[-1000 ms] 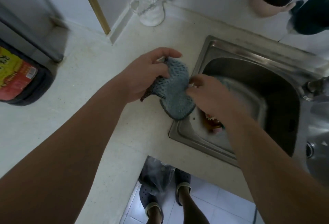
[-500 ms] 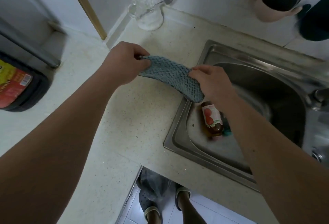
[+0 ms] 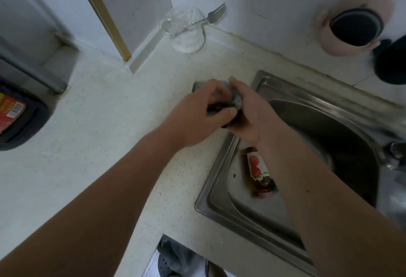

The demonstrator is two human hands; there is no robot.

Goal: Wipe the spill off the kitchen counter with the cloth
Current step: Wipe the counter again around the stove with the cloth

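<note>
The grey-blue cloth is bunched between both hands, above the surface at the left rim of the steel sink. Only small patches of it show between the fingers. The left hand is closed over the cloth from the left; the right hand is closed on it from the right, and the two hands touch. Whether the cloth touches the surface cannot be determined.

Judged step: preparation, folding or gathering the cloth into a pad before wiping. No distinct spill is visible on the speckled surface; only a few dark specks lie near the sink rim.

The next move calls for one hand to press the pad flat on the surface and sweep it across the soiled area.

A small sauce bottle lies in the sink. A glass jug holding a fork stands in the far corner, well apart.
</note>
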